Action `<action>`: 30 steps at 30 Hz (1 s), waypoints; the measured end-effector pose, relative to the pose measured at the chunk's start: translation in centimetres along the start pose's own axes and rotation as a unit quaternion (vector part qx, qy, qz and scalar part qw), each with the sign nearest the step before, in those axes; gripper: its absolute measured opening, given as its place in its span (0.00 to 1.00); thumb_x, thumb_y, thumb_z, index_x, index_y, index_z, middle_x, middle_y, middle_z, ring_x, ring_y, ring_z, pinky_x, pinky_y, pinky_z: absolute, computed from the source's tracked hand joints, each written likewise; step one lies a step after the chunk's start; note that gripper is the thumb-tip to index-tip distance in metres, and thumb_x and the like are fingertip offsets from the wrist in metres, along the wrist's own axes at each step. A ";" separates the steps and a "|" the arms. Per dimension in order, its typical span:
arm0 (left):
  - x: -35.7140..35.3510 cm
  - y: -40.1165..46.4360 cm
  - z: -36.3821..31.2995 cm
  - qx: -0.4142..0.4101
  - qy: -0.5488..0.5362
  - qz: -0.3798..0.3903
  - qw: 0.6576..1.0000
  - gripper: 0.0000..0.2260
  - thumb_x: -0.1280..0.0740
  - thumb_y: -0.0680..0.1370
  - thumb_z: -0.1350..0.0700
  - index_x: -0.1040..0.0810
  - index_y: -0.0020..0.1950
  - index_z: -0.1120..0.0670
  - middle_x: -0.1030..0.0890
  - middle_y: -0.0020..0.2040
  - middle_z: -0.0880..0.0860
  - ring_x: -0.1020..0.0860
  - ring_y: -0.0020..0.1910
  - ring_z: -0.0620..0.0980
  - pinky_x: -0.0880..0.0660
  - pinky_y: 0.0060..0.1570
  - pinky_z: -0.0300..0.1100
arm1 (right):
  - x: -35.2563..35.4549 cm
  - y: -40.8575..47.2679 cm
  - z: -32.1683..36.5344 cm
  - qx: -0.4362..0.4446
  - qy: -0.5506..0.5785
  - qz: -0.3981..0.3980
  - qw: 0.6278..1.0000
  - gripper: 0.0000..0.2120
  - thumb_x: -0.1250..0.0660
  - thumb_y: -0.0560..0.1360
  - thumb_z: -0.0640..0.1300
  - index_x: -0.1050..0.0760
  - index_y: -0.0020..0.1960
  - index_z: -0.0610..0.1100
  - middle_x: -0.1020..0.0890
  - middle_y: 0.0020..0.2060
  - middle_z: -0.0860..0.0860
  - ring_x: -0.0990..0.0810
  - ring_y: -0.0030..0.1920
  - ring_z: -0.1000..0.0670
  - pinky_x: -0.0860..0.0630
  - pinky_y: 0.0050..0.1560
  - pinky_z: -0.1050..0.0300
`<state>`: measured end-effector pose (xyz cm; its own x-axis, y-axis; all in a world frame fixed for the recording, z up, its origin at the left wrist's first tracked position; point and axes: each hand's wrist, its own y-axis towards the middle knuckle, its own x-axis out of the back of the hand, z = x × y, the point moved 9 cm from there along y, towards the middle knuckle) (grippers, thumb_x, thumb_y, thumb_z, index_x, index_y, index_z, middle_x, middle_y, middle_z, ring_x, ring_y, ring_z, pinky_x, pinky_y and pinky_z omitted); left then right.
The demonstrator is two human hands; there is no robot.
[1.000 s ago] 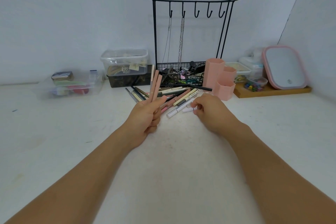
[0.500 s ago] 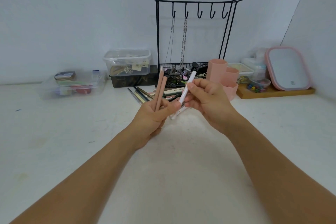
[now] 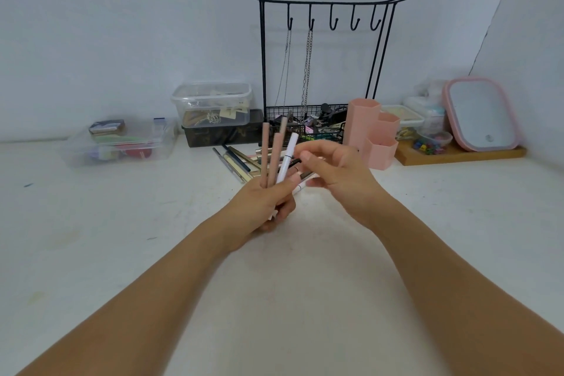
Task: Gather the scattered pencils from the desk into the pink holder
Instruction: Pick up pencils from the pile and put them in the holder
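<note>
- Pencils were the job, and it stood at an early stage: none showed above the rim of the pink holder (image 3: 370, 134), though its inside was hidden from this view.
- Four had been gathered so far. The left hand (image 3: 265, 203) gripped them as an upright fan, fingers curled round their lower ends: three slim pink-brown pencils (image 3: 276, 157) and one white pencil (image 3: 287, 159) on the right of the bunch.
- The right hand (image 3: 334, 174) hovered just beside the white pencil, its fingers loosely curved and holding nothing that could be seen; I judged it had handed that one over or was steadying it.
- The rest lay in a loose heap (image 3: 236, 162) on the bench (image 3: 122, 238), behind the hands and partly hidden by them. Dark, cream and pink ones crossed one another, so a count was not possible.
- The holder stood near the heap, to its right, at the foot of a black wire rack (image 3: 323, 9). It was made of three six-sided cups stepped in height, the tallest at the back.
- Left to do, by my reckoning: pick up the heap, carry the bunch across, and drop it in a cup.
- The pencils looked thin, smooth and light, apt to slip from a full grip.
</note>
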<state>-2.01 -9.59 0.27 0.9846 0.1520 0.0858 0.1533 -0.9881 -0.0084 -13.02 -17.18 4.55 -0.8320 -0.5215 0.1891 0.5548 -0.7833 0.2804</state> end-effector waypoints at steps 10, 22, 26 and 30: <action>3.6 0.4 1.1 0.045 -0.137 -0.124 0.982 0.22 0.33 0.81 0.46 0.38 0.32 0.49 0.41 0.26 0.48 0.45 0.22 0.45 0.46 0.19 0.34 | 4.2 1.1 -4.9 0.017 -0.388 -0.057 0.920 0.16 0.34 0.79 0.39 0.24 0.65 0.50 0.21 0.61 0.51 0.23 0.54 0.49 0.27 0.57 0.55; 3.8 0.5 0.9 0.040 -0.116 -0.133 0.983 0.21 0.30 0.80 0.47 0.34 0.32 0.51 0.39 0.25 0.49 0.44 0.23 0.47 0.46 0.22 0.36 | 2.8 2.7 -4.1 0.061 -0.443 0.004 0.895 0.05 0.34 0.79 0.40 0.21 0.51 0.47 0.23 0.49 0.51 0.25 0.50 0.49 0.31 0.47 0.58; 3.4 0.5 0.9 0.028 -0.121 -0.125 0.984 0.17 0.31 0.80 0.46 0.31 0.35 0.51 0.39 0.25 0.47 0.45 0.23 0.46 0.48 0.24 0.37 | 2.1 1.9 -1.6 0.114 -0.443 -0.021 0.889 0.04 0.37 0.81 0.44 0.23 0.53 0.48 0.23 0.48 0.53 0.25 0.48 0.52 0.26 0.48 0.55; 2.7 0.4 0.1 -0.017 -0.107 -0.090 0.990 0.15 0.26 0.74 0.46 0.26 0.31 0.48 0.38 0.25 0.47 0.43 0.21 0.45 0.46 0.21 0.34 | 1.0 0.6 3.1 0.148 -0.209 -0.111 0.960 0.05 0.37 0.82 0.40 0.24 0.55 0.41 0.23 0.43 0.55 0.26 0.39 0.62 0.29 0.42 0.68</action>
<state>0.68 -9.60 0.45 0.9370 0.3238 -0.1312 0.3293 -0.9440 0.0222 -13.52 -17.17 7.79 -0.8906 -0.1234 0.4377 0.3919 -0.6963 0.6013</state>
